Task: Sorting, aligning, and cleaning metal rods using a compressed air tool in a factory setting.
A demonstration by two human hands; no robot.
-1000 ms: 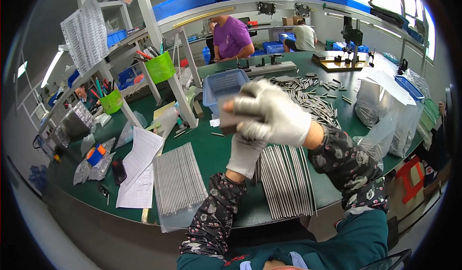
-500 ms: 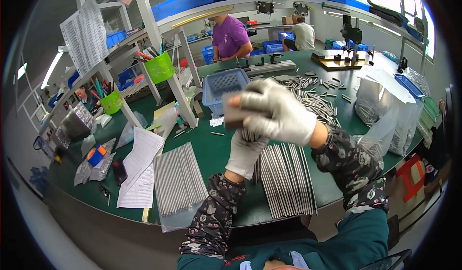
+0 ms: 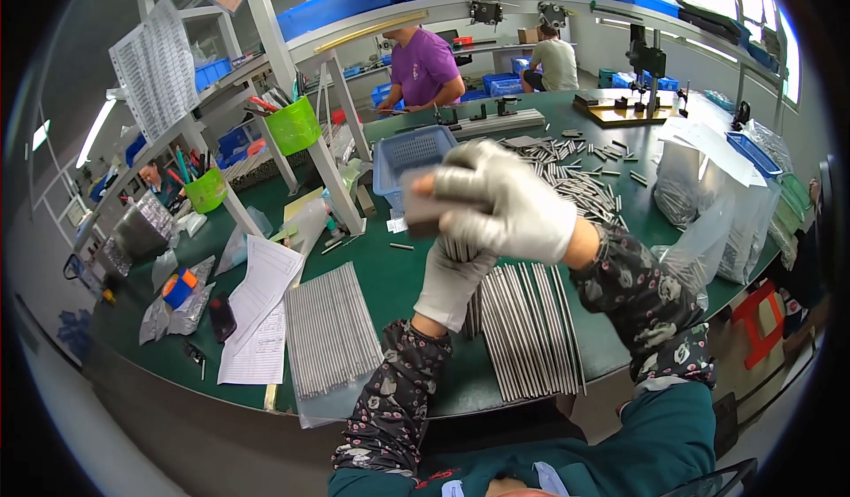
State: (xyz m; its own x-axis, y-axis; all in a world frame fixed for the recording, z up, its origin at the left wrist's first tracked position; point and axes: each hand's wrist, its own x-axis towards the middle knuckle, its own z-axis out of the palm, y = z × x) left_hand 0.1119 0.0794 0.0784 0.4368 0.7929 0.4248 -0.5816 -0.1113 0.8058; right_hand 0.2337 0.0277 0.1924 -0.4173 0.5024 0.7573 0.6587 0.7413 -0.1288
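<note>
The right hand (image 3: 500, 200), in a white glove, is closed around a grey block (image 3: 423, 209) — fingers curled over its top, thumb side toward the camera — and holds it up above the table. Just under it the left hand (image 3: 453, 271), also gloved, is raised with its fingers wrapped about a bundle of thin metal rods (image 3: 458, 249); only the rod tips show between the two gloves, touching or nearly touching the block's underside.

Below the hands, a row of long rods (image 3: 527, 320) lies side by side on the green table (image 3: 390, 276). A second batch of rods (image 3: 329, 329) rests on a clear sheet to the left, beside printed papers (image 3: 261, 307) and a dark phone (image 3: 221, 318). Behind the raised hands stands a blue basket (image 3: 403, 156), and past it short pins (image 3: 575, 169) lie scattered loose. Clear bags (image 3: 708, 205) sit at the right edge. Two green cups (image 3: 292, 125) hang on the white rack at left. At the far side of the table, a person in a purple shirt (image 3: 425, 68) bends over work — well apart from the hands.
</note>
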